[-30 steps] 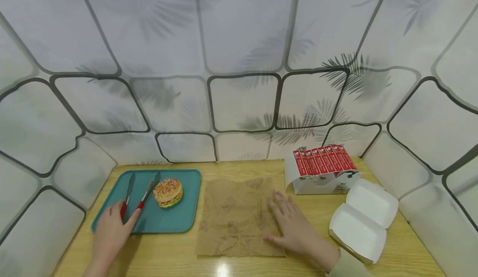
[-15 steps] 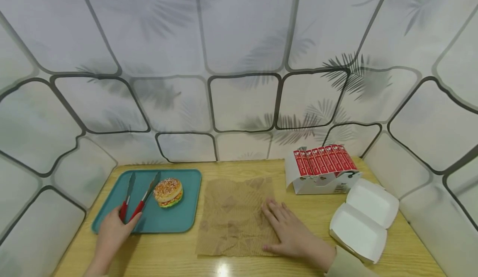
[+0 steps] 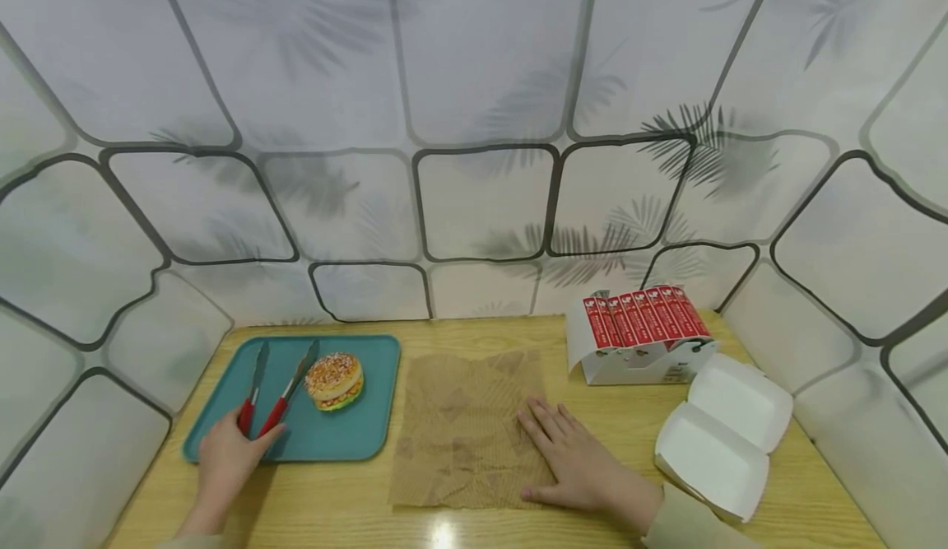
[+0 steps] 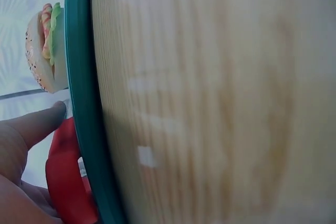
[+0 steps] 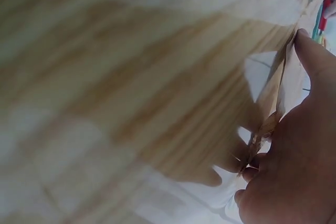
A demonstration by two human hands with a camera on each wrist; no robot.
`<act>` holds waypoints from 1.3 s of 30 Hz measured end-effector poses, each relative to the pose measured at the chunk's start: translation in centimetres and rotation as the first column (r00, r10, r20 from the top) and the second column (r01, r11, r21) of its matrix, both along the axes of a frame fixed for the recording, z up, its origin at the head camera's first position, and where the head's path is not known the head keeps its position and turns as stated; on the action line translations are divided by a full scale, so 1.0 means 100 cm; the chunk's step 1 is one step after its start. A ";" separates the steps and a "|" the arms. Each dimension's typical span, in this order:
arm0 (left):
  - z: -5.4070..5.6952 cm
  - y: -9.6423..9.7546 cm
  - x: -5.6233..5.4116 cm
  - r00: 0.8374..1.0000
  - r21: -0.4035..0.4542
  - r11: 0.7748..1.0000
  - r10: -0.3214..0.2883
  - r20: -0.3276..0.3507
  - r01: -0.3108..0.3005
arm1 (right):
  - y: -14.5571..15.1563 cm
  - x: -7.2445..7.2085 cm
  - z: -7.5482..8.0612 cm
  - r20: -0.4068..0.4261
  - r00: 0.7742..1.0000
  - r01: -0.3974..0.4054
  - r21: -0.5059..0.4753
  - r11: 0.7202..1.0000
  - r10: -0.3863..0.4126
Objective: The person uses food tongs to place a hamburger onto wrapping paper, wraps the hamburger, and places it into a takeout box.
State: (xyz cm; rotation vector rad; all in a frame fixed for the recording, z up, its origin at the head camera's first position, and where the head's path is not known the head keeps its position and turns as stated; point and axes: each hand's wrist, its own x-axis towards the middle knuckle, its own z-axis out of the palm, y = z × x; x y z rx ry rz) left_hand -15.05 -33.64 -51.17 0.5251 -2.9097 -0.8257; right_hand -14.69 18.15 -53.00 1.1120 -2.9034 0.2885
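On the left, a teal tray (image 3: pixel 368 430) carries a sesame-bun burger (image 3: pixel 335 378) and tongs (image 3: pixel 272 417) with red handles, their arms spread apart. My left hand (image 3: pixel 228 452) holds the tongs by the handles at the tray's front edge, thumb at the right handle. In the left wrist view, the thumb lies by the red handle (image 4: pixel 65 177); the other fingers are mostly hidden. A sheet of crinkled brown paper (image 3: pixel 459 434) lies flat mid-table. Spread out, my right hand (image 3: pixel 573 458) rests with its fingers on the paper's right edge.
At the back right stands a white carton (image 3: pixel 640 364) packed with several red-and-white folded boxes. An unfolded white clamshell box (image 3: pixel 714 458) lies in front of it, right of my right forearm. A patterned wall (image 3: pixel 481 211) closes off the table's back and sides.
My right hand has shifted slightly left and toward me, its fingers further over the paper's edge. My left hand has moved slightly right and toward me at the tongs' handles.
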 end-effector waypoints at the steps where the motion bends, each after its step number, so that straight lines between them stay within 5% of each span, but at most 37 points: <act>1: 0.000 0.000 0.000 1.000 0.001 1.000 0.003 0.001 -0.003 | 0.000 0.000 0.001 0.006 1.000 -0.001 0.006 1.000 0.001; 12: 0.001 0.003 -0.001 0.999 -0.011 0.999 0.039 -0.022 -0.040 | -0.003 -0.002 0.004 0.091 0.996 0.009 0.096 0.995 -0.018; 21: 0.001 -0.001 0.001 0.993 0.072 0.992 0.110 -0.048 -0.107 | -0.003 -0.005 -0.001 0.091 0.996 -0.019 0.118 0.993 0.008; 39: 0.031 -0.010 0.022 0.995 0.084 0.992 0.095 0.039 -0.098 | -0.005 -0.004 0.007 0.128 0.992 -0.035 0.147 0.989 0.017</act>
